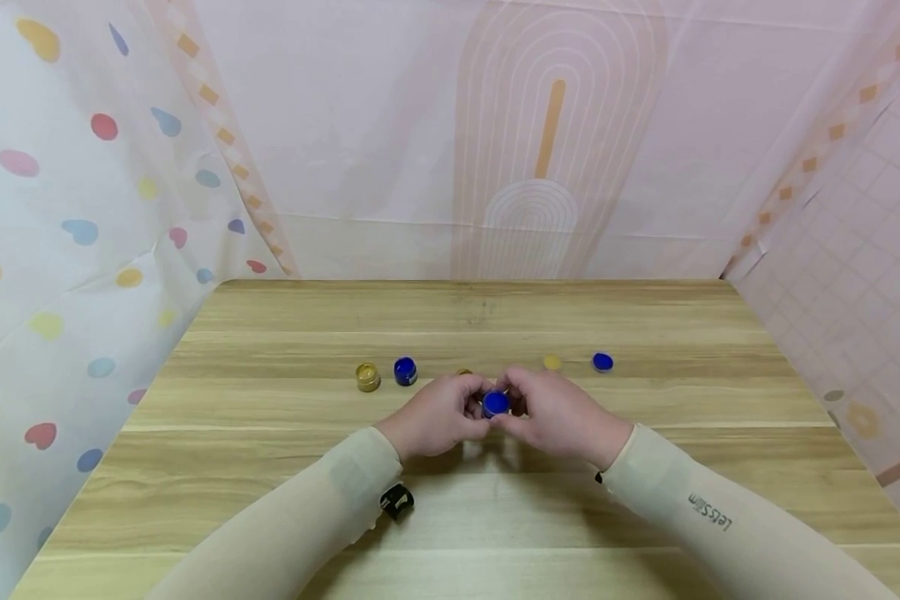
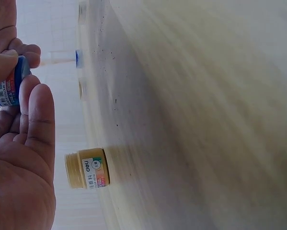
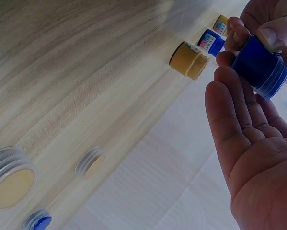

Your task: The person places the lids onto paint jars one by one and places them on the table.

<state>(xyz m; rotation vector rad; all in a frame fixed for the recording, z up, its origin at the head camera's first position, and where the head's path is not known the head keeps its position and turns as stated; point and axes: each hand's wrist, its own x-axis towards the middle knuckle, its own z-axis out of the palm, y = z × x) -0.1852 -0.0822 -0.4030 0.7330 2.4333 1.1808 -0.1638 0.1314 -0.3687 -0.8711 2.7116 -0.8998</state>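
Note:
Both hands hold one small blue paint jar (image 1: 496, 404) above the middle of the table, its ridged clear lid (image 3: 272, 84) facing up. My left hand (image 1: 442, 412) grips it from the left, its thumb against the jar's side in the right wrist view. From the other side my right hand (image 1: 558, 415) holds it too, with the thumb at the front and longer fingers stretched alongside. Just behind the hands stands a lidless ochre paint jar (image 2: 88, 167) with a printed label; in the head view the left hand mostly hides it.
Left of the hands stand another lidless ochre jar (image 1: 367, 377) and a lidless blue jar (image 1: 405, 372). Toward the right lie an ochre lid (image 1: 552, 362) and a blue lid (image 1: 603, 362). A further ochre lid (image 3: 14, 187) shows in the right wrist view. Patterned cloth hangs behind the wooden table (image 1: 270, 500).

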